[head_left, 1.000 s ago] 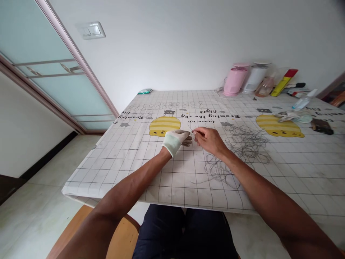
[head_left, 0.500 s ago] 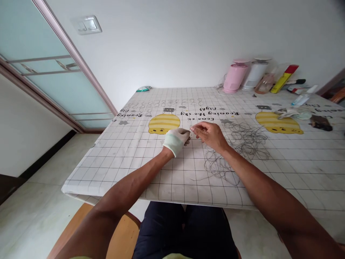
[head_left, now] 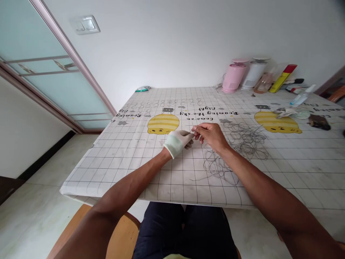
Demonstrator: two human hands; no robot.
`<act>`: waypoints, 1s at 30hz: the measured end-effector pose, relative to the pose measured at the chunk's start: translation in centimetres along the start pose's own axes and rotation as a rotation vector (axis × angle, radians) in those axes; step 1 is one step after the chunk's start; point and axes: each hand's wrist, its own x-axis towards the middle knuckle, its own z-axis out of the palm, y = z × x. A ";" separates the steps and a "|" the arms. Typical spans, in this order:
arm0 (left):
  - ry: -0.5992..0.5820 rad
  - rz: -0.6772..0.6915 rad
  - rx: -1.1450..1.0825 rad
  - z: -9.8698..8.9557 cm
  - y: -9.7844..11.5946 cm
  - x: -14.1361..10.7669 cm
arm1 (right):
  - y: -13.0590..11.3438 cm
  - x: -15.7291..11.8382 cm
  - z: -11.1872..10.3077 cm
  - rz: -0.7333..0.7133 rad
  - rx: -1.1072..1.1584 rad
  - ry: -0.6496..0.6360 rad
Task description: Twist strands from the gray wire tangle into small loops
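My left hand (head_left: 178,142) wears a white fabric glove, and its fingers are curled around something too thin to see well. My right hand (head_left: 210,136) is bare, and its fingertips pinch a thin wire (head_left: 193,132) right at the gloved fingertips. The two hands nearly touch above the printed tablecloth. A loose tangle of thin dark wire (head_left: 237,151) lies just to the right of and below my right hand. Its loops run under my right forearm. A row of small wire loops (head_left: 164,103) lies near the far edge.
The grid-printed tablecloth (head_left: 309,165) has yellow striped cartoon figures. Along its back edge stand a pink container (head_left: 234,78), a white container (head_left: 253,73) and a yellow-red tube (head_left: 280,80). A folded cloth (head_left: 285,113) and a dark pouch (head_left: 319,122) lie to the right. A glass sliding door (head_left: 54,72) is at left.
My right fingertips have shifted slightly on the wire, and the small upright wire loop between my hands is no longer clearly visible. The view has tilted a little. The tangle has not visibly moved.
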 end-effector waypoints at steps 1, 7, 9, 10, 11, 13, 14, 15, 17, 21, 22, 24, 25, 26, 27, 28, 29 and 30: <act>-0.045 -0.014 -0.056 -0.1 0.0 0.1 | 0.0 0.0 -0.1 0.015 0.013 -0.002; -0.238 -0.039 -0.140 -1.1 -0.1 0.5 | -0.1 0.2 -1.2 0.206 0.162 -0.114; -0.281 -0.009 -0.150 -1.5 -0.2 0.6 | -0.2 0.3 -1.5 0.256 0.212 -0.166; -0.299 0.008 -0.156 -1.8 -0.2 0.5 | -0.2 0.4 -1.6 0.269 0.228 -0.191; -0.315 0.023 -0.162 -2.0 -0.2 0.5 | -0.2 0.4 -1.7 0.275 0.238 -0.211; -0.338 0.038 -0.172 -2.4 -0.2 0.5 | -0.4 0.2 -1.6 0.259 0.239 -0.230; -0.342 0.036 -0.176 -2.6 -0.2 0.5 | -0.5 0.2 -1.5 0.236 0.230 -0.231; -0.341 0.028 -0.181 -2.7 -0.2 0.6 | -0.6 0.1 -1.4 0.208 0.216 -0.226; -0.322 -0.001 -0.217 -2.9 -0.2 0.7 | -0.9 0.0 -1.3 0.157 0.182 -0.207; -0.262 -0.050 -0.353 -2.8 -0.3 0.9 | -1.2 0.3 -1.8 0.108 0.119 -0.148; -0.252 -0.058 -0.370 -2.8 -0.3 0.9 | -1.1 0.5 -2.0 0.101 0.110 -0.135; -0.239 -0.073 -0.380 -2.7 -0.3 0.9 | -1.0 0.7 -2.2 0.084 0.099 -0.118; -0.236 -0.080 -0.377 -2.6 -0.3 0.9 | -0.9 0.8 -2.3 0.071 0.093 -0.112; -0.235 -0.087 -0.372 -2.6 -0.3 0.9 | -0.8 0.8 -2.3 0.054 0.083 -0.108; -0.235 -0.095 -0.367 -2.5 -0.3 1.0 | -0.7 0.8 -2.3 0.031 0.068 -0.102; -0.235 -0.102 -0.360 -2.5 -0.3 1.0 | -0.6 0.8 -2.2 0.006 0.047 -0.096; -0.235 -0.108 -0.352 -2.4 -0.4 1.1 | -0.6 0.7 -2.0 -0.019 0.024 -0.086; -0.237 -0.111 -0.343 -2.4 -0.4 1.2 | -0.6 0.7 -1.9 -0.037 0.003 -0.077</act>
